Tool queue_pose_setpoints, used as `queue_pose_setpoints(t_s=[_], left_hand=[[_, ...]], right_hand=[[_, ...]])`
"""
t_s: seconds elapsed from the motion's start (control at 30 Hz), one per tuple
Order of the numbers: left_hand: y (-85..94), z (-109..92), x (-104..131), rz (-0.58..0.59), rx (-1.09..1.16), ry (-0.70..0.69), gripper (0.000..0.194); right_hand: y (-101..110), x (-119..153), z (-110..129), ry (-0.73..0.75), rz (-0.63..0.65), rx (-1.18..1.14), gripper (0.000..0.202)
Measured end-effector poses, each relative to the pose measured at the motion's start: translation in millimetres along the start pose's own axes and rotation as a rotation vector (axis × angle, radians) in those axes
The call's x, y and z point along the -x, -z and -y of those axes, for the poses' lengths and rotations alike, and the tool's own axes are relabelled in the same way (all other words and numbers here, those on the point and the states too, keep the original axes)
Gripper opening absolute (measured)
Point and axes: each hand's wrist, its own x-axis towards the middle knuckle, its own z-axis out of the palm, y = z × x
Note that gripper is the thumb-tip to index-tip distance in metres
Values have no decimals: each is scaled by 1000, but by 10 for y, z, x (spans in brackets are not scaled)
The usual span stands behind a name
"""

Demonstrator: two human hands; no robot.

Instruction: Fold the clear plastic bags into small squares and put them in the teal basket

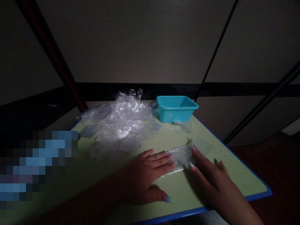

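Observation:
A clear plastic bag (181, 156) lies spread on the pale green table between my hands. My left hand (150, 172) rests flat with its fingers stretched over the bag's left part, thumb apart. Above the bag's right part is my right hand (212, 176), fingers extended, fingertips at the plastic; whether they press on it I cannot tell. A big heap of crumpled clear plastic bags (124, 122) sits beyond my left hand. Farther off stands a turquoise plastic basin (177, 112), with another small piece of clear plastic (185, 126) by its base.
The table (243, 184) has a blue edge, with a corner at the right. Behind it rises a panelled wall (140, 40) with a dark band. A pixelated blue patch covers the lower left. The room is dim.

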Motion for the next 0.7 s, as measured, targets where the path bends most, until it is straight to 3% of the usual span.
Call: queue_pose_setpoints(t_s=[0.7], left_hand=[[-11,-9,20,-50,67,-31,76]], right_hand=[[-6,2,-18,-24,-58,-27,65]])
